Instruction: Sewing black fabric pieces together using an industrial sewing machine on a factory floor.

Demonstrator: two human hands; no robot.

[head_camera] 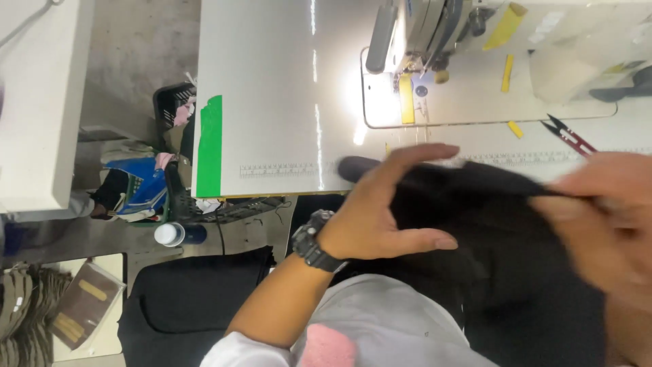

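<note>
A soft black fabric piece [502, 224] is held taut over the white tabletop [272, 102]: left hand [387, 211] fingers spread apart on it, blurred right hand [604, 217] seemingly pinched on its edge.

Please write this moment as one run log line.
left hand: on black fabric | right hand: pinching fabric, blurred | sewing machine behind
</note>
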